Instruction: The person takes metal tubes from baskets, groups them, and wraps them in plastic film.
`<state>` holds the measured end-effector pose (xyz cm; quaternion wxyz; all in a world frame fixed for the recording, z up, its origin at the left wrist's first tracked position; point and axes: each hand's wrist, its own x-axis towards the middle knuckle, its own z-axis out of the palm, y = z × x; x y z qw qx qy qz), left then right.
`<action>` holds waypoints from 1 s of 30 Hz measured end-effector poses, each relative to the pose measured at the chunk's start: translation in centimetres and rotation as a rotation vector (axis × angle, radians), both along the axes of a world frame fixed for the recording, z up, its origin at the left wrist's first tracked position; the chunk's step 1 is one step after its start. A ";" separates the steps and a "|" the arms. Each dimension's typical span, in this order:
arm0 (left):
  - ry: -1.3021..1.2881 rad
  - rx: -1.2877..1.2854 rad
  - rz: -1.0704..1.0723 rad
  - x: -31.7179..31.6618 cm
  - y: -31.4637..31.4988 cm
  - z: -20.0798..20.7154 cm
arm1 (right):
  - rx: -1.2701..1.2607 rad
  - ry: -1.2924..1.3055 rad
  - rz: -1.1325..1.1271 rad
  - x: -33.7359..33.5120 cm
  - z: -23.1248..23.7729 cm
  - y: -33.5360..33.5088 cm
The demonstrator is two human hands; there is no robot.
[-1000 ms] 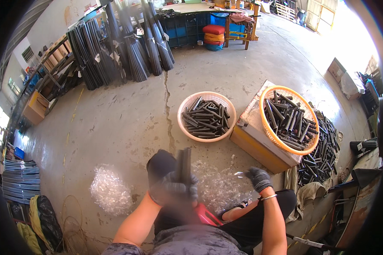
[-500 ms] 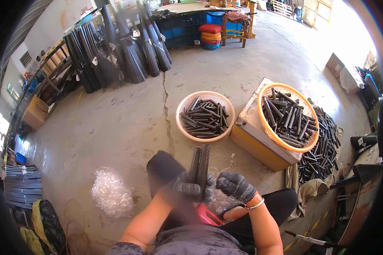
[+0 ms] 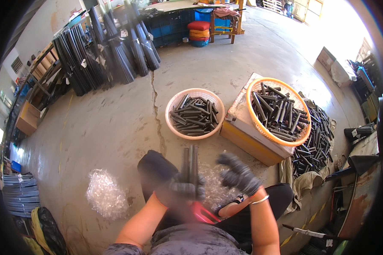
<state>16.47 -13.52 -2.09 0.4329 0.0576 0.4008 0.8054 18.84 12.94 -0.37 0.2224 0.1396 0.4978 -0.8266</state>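
Note:
My left hand (image 3: 181, 190), in a dark glove, grips two dark tubes (image 3: 190, 163) that stand upright in front of me. To their right, my gloved right hand (image 3: 238, 173) hovers with its fingers spread and nothing in it. A heap of clear plastic wrap (image 3: 212, 187) lies on the floor behind both hands. Beyond it stands a pale round basket (image 3: 194, 94) with several dark tubes inside. An orange basket (image 3: 259, 127), also full of tubes, rests on a cardboard box (image 3: 242, 138) to the right.
More clear wrap (image 3: 105, 196) lies on the concrete at the left. Loose dark tubes (image 3: 315, 140) are piled right of the box. Bundles of long dark rods (image 3: 110, 55) lean against the far wall. A crack (image 3: 156, 114) runs down the floor.
My left hand has raised the tubes and shifted slightly right. My right hand came up from the floor at the right, met the tubes, then let go and opened beside them.

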 end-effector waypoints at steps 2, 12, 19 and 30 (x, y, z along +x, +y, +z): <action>-0.138 0.218 -0.063 -0.3 2.0 1.9 | 0.105 0.386 0.232 0.6 1.4 -4.0; 0.124 -0.056 0.164 -0.2 -5.1 -1.8 | 1.530 -0.010 0.342 0.8 -14.4 12.6; 0.212 -0.184 0.015 -0.9 -0.8 -1.0 | 0.472 0.306 0.014 -0.1 -0.2 0.4; 0.019 0.157 0.072 -0.4 -2.5 1.4 | 1.263 0.321 0.184 -0.6 -8.8 5.4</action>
